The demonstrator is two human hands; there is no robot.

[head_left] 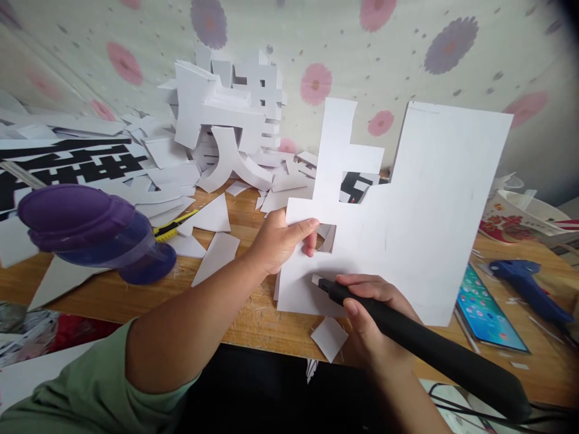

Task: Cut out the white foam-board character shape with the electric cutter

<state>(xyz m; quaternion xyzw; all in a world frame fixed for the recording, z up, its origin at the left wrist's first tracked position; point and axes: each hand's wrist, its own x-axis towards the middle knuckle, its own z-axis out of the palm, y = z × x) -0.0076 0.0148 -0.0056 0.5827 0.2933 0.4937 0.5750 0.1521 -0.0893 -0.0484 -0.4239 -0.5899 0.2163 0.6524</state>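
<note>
A large white foam board with notches and cut-out openings is held up above the wooden table. My left hand pinches its left edge, thumb on the front and a fingertip showing at the small square opening. In my right hand is a black cutting tool with a thick handle and a corded end. Its short blade lies over the lower left part of the board; whether the blade touches the surface cannot be made out. Below the board's bottom edge lies a small white square piece.
A purple-lidded bottle and a yellow cutter are at left, near scattered white offcuts. Behind stands a built white foam character. At right are a phone, a blue glue gun and a bowl.
</note>
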